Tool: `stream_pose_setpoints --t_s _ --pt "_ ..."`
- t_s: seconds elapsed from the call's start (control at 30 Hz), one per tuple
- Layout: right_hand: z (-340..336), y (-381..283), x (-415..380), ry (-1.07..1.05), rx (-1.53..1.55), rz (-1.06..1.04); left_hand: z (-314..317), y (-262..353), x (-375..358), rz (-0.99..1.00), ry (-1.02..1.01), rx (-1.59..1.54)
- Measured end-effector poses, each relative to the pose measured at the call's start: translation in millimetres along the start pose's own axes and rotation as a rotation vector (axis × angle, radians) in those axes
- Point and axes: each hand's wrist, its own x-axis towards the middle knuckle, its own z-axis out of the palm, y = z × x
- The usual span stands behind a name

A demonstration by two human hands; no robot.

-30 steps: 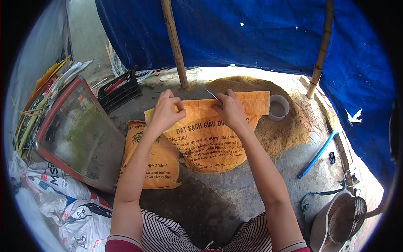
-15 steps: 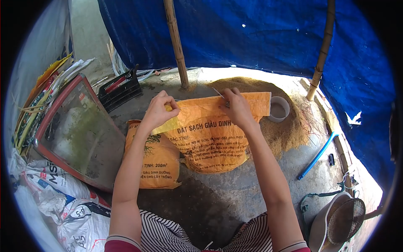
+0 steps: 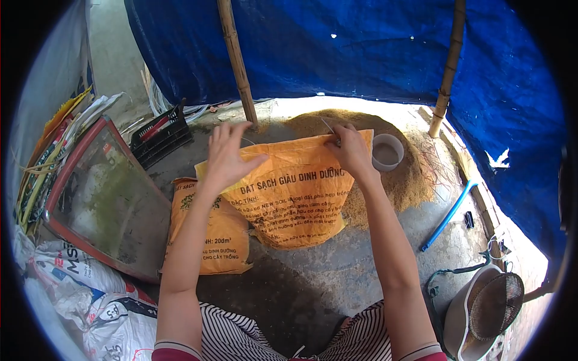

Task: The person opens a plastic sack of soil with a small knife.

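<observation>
My left hand [image 3: 226,157] is open, thumb wide of the fingers, at the left end of an orange bag's [image 3: 283,195] upper edge, with a pale thread [image 3: 250,142] curving beside it; whether the fingers touch that thread, I cannot tell. My right hand [image 3: 354,151], at the edge's other end, is closed around a slim metal tool [image 3: 327,125] whose tip points up and away from me; whether it also pinches the bag is hidden by the fingers.

The printed bag lies between and below both hands, its top spread in a broad band, its lower part rounded. A second orange bag [image 3: 226,231] lies below my left hand, nearer me, while a pale tub [image 3: 388,167] sits just right of my right hand by a heap of brown, grainy material [image 3: 415,180].

I judge the bag's skin thin, pliable and a little slick: light at the upper edge, heavier below if that bulge is contents. The flat edge, near its ends, offers the best pinch; a full lift would want a palm beneath the rounded part, as the skin could crease or tear.
</observation>
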Motion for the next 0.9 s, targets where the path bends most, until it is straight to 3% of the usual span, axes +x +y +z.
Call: stream_pose_setpoints --t_s 0.07,0.17,0.27,0.33,0.37,0.4,0.47,0.5,0.57,0.6,0.67,0.8,0.83,0.9 --pt "-0.3 -0.1 -0.6 -0.012 0.004 0.004 4.3 15.1 1.0 0.007 -0.115 0.02" --pt "-10.2 8.1 -3.1 0.0 -0.037 -0.014 32.0 -14.9 -0.1 -0.033 -0.235 0.126" --pt "-20.1 23.5 -7.0 0.164 -0.085 0.129 29.3 -33.2 2.0 -0.082 -0.332 0.088" --pt "-14.6 55.1 -3.3 0.268 0.13 0.294 25.2 -44.5 -0.1 -0.081 -0.344 0.092" --pt "-35.6 34.1 -7.7 0.052 0.487 0.496 25.4 -50.0 -0.7 -0.093 -0.363 0.005" --pt "-34.1 41.9 -9.9 0.05 0.489 0.497 26.8 -54.7 -1.4 -0.107 -0.381 -0.08" --pt "-27.4 61.2 -14.0 -0.269 0.893 0.607 28.2 -55.3 -3.0 -0.094 -0.37 -0.108" --pt "-21.3 65.2 -14.6 -0.272 0.894 0.605 27.6 -52.6 -2.8 -0.08 -0.357 -0.139" --pt "-14.5 69.8 -15.9 0.032 0.776 0.494 25.7 -40.7 -0.1 -0.074 -0.304 -0.103" --pt "-15.5 68.8 -14.9 0.029 0.774 0.49 23.4 -31.8 2.6 -0.065 -0.248 -0.067" --pt "-17.4 66.1 -10.3 0.251 0.7 0.415 17.3 -16.1 9.4 -0.039 -0.183 -0.072" --pt "-65.0 37.5 3.2 0.421 0.748 0.382 -2.4 16.0 34.7 0.009 -0.028 -0.073" --pt "-68.5 46.3 6.3 0.415 0.892 0.354 -8.0 23.5 40.5 0.028 -0.07 -0.049" --pt "-69.9 68.2 3.7 0.415 0.869 0.397 1.8 37.2 41.8 -0.039 -0.152 -0.054"
